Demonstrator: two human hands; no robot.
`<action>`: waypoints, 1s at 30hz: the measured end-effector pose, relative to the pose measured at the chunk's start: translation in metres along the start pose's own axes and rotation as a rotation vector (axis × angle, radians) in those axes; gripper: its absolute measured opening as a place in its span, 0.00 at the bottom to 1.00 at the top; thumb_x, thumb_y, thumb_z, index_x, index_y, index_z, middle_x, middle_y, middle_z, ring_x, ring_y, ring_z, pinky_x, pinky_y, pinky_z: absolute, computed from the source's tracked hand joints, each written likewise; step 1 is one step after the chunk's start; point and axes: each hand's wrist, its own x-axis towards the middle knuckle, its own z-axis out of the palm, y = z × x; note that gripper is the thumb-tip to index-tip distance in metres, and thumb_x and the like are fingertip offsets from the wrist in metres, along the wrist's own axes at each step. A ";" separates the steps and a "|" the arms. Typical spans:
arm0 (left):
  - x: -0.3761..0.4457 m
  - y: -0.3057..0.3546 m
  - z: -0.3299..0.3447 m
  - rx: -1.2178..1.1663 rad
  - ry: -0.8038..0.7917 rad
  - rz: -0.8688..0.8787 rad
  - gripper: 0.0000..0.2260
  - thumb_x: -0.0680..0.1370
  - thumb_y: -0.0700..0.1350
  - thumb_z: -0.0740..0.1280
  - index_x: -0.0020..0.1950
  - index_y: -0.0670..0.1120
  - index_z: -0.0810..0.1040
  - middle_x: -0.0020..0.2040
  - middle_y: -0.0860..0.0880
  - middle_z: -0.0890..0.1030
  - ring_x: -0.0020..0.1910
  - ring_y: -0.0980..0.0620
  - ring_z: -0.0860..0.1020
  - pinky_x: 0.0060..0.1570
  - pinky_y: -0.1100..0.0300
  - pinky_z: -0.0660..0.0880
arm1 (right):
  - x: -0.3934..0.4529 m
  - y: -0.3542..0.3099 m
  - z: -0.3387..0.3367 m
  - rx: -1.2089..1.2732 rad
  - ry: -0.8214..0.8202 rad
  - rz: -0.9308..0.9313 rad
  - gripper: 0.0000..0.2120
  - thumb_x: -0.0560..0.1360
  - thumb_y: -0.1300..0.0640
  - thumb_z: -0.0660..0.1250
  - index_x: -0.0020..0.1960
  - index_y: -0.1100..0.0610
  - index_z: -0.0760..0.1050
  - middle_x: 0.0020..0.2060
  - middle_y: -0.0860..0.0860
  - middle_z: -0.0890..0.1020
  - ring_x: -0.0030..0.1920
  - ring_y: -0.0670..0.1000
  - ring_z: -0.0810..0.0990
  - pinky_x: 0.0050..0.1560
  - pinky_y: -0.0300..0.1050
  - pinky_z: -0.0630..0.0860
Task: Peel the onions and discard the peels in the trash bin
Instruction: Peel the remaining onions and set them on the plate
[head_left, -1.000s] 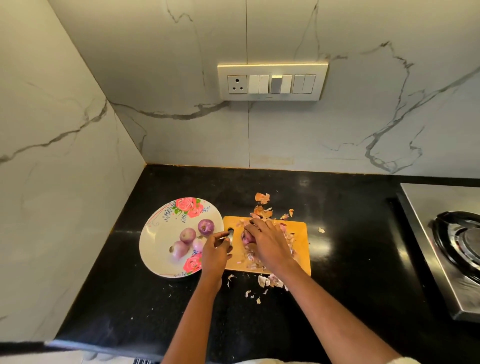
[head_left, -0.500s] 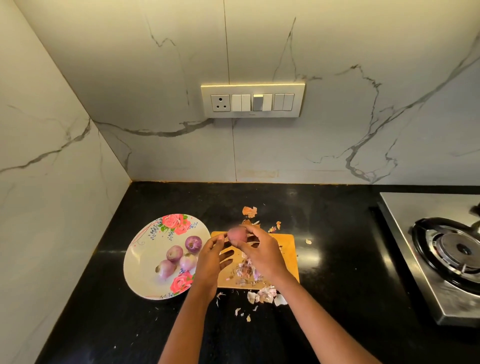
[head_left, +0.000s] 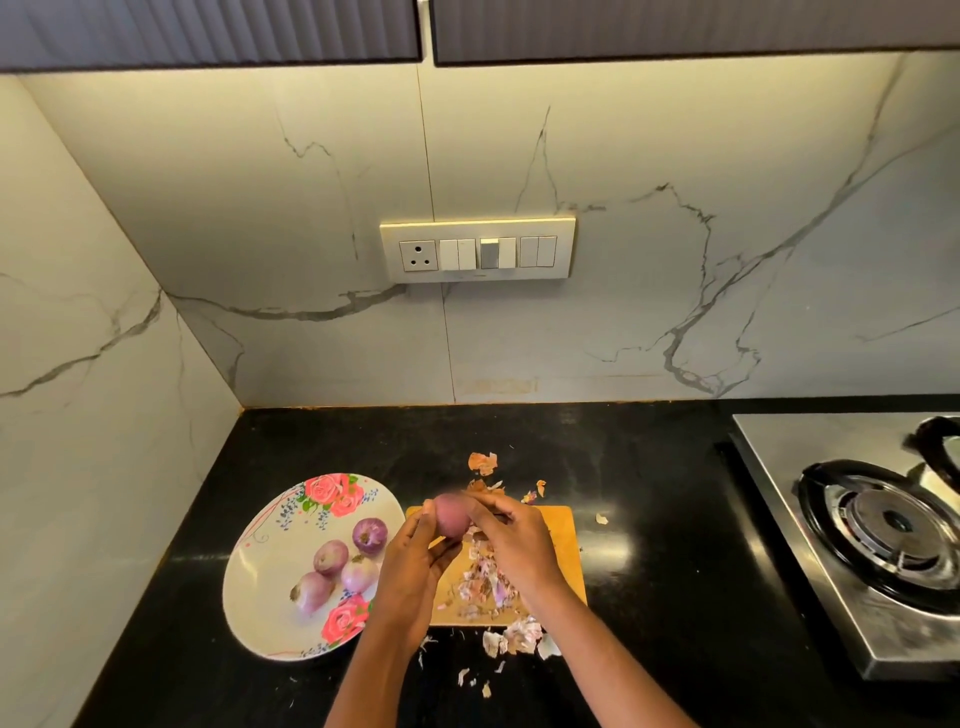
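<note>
An onion (head_left: 451, 519) is held raised above the far left corner of the cutting board (head_left: 563, 551), so that loosened skin is dropped onto the peel heap (head_left: 480, 584) there. It is cradled from the left in the curled fingers of the left hand (head_left: 415, 564) and pinched at its right side by the right hand (head_left: 511, 540). Four peeled onions (head_left: 343, 566) are kept apart on the floral plate (head_left: 260, 587), to the left. No trash bin is shown.
</note>
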 end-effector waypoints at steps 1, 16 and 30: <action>-0.001 0.001 0.002 0.015 -0.004 0.008 0.13 0.84 0.48 0.62 0.61 0.43 0.81 0.53 0.44 0.86 0.55 0.47 0.85 0.54 0.55 0.79 | 0.001 0.000 0.000 -0.016 0.029 -0.010 0.05 0.78 0.51 0.72 0.51 0.44 0.85 0.47 0.44 0.87 0.52 0.45 0.85 0.56 0.49 0.82; -0.016 0.011 0.019 0.071 -0.069 0.064 0.15 0.85 0.49 0.57 0.65 0.46 0.79 0.56 0.46 0.86 0.58 0.49 0.84 0.52 0.60 0.82 | 0.000 -0.020 0.005 -0.030 0.240 -0.027 0.09 0.81 0.50 0.66 0.55 0.50 0.83 0.50 0.47 0.85 0.52 0.48 0.83 0.49 0.44 0.84; -0.016 0.033 0.005 -0.058 -0.007 0.071 0.14 0.86 0.47 0.57 0.64 0.45 0.78 0.56 0.42 0.85 0.55 0.46 0.84 0.49 0.57 0.81 | 0.001 -0.030 -0.024 -0.181 0.066 -0.091 0.10 0.80 0.57 0.69 0.61 0.50 0.81 0.52 0.43 0.85 0.52 0.39 0.82 0.53 0.34 0.79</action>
